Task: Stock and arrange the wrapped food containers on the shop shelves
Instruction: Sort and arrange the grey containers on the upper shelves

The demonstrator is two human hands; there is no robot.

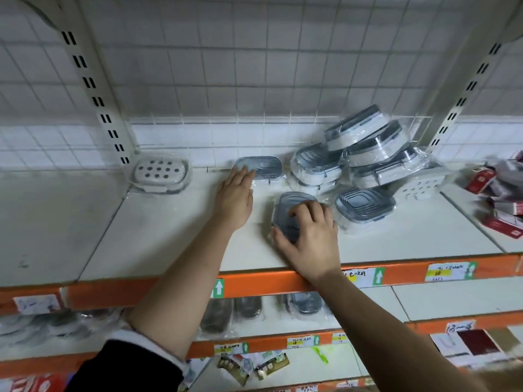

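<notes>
On the shop shelf (169,227), the left hand (236,195), grip wide, presses one wrapped container (263,166) at the rear, seemingly aligning it, while the right hand (312,239), grip curled, holds a second container (288,215) beside the heap (370,154).

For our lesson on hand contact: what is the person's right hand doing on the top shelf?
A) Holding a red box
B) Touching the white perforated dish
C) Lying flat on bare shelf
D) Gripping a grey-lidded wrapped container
D: the right hand curls over the grey-lidded, plastic-wrapped oval container at the front of the white shelf.
</notes>
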